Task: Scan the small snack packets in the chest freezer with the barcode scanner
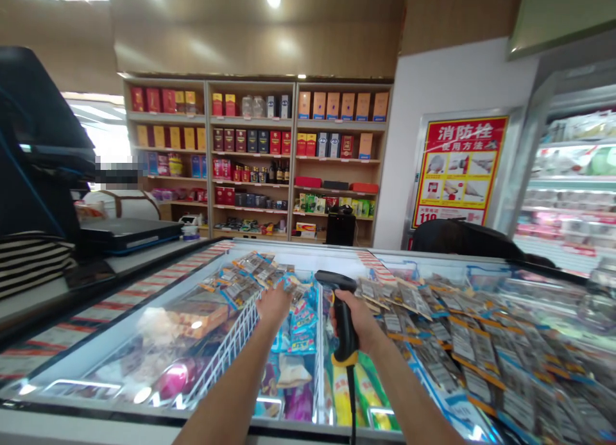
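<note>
My right hand (359, 317) is wrapped round the handle of a black and yellow barcode scanner (342, 323), held upright over the chest freezer (158, 426) with its head tilted to the left and its cord hanging down. My left hand (275, 301) reaches to the far part of the freezer top, fingers stretched out and apart. It is beside a small pile of flat snack packets (245, 275); whether the fingertips touch one is unclear. A larger pile of similar grey, orange and blue packets (471, 342) spreads across the right side.
Inside the freezer are white wire baskets (231, 342), blue bags (303, 323) and green and yellow bags (341, 394). A dark checkout machine (38, 150) stands at left. Shelves of boxed goods (250, 143) line the back wall. A person (122, 201) is behind the counter.
</note>
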A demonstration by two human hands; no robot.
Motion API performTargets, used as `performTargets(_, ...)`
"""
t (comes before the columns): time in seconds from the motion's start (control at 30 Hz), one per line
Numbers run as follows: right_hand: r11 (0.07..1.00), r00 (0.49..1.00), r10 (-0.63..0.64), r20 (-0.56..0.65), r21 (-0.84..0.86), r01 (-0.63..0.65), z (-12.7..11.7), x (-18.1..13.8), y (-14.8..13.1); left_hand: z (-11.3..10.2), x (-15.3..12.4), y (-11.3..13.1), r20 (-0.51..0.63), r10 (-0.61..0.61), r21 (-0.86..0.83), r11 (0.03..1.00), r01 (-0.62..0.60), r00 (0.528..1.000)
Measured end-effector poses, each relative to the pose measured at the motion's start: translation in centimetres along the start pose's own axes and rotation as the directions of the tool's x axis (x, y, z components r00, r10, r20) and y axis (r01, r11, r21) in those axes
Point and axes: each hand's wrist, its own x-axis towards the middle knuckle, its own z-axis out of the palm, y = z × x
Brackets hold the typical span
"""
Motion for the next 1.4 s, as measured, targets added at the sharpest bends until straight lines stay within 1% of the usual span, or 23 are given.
performTargets(0.1, 0.999, 1.000, 0.025, 0.000, -0.039, -0.025, 0.1, -0.4, 0.4, 1.1, 0.5, 0.0, 0.033, -0.084, -0.151, 0.985, 0.089, 0.996)
performTargets(0.17, 0.998, 0.999, 0.046, 0.013, -0.050, -0.045, 0.2, -0.9, 0.5, 1.6, 0.8, -0.1, 0.035, -0.133, -0.279, 0.950, 0.138, 0.990)
performTargets(0.23, 0.996, 0.997, 0.069, 0.025, -0.058, -0.068, 0.2, -1.3, 0.5, 1.9, 1.0, -0.2, 0.018, -0.175, -0.418, 0.893, 0.166, 0.984)
performTargets(0.33, 0.995, 0.996, 0.080, 0.033, -0.065, -0.077, 0.2, -1.6, 0.4, 2.0, 1.0, -0.6, -0.004, -0.219, -0.605, 0.777, 0.172, 0.976)
performTargets(0.43, 0.994, 0.995, 0.083, 0.054, -0.068, -0.080, 0.0, -1.6, 0.4, 1.9, 1.1, -1.0, -0.011, -0.239, -0.722, 0.673, 0.158, 0.971)
performTargets(0.5, 0.993, 0.993, 0.090, 0.070, -0.086, -0.084, -0.1, -1.7, 0.4, 1.8, 1.2, -1.2, -0.019, -0.240, -0.766, 0.627, 0.140, 0.971)
performTargets(0.6, 0.991, 0.993, 0.092, 0.077, -0.103, -0.084, -0.3, -1.8, 0.3, 1.8, 1.5, -1.5, -0.046, -0.236, -0.802, 0.588, 0.104, 0.971)
performTargets(0.8, 0.993, 0.993, 0.098, 0.070, -0.079, -0.092, -0.6, -1.7, 0.3, 1.7, 1.8, -2.0, -0.099, -0.229, -0.815, 0.577, 0.053, 0.969)
performTargets(0.9, 0.998, 0.998, 0.053, 0.045, -0.046, -0.051, -0.8, -1.6, -0.1, 1.5, 1.6, -1.6, -0.112, -0.221, -0.814, 0.580, 0.038, 0.969)
performTargets(1.0, 1.000, 1.000, -0.014, -0.013, -0.008, 0.014, -1.4, -1.7, -1.0, 1.3, 1.2, -0.2, -0.103, -0.187, -0.809, 0.587, 0.027, 0.977)
performTargets(1.1, 0.996, 0.990, -0.079, -0.116, 0.019, 0.082, -2.8, -2.1, -2.4, 1.4, 0.4, 2.2, -0.074, -0.119, -0.794, 0.608, 0.014, 0.990)
performTargets(1.27, 0.979, 0.963, -0.165, -0.213, 0.081, 0.186, -6.1, -3.6, -4.5, 2.3, -1.2, 8.2, -0.025, 0.057, -0.747, 0.662, -0.056, 0.998)
performTargets(1.4, 0.968, 0.952, -0.194, -0.237, 0.114, 0.225, -8.1, -4.8, -5.5, 3.5, -2.6, 13.0, 0.035, 0.204, -0.673, 0.728, -0.128, 0.978)
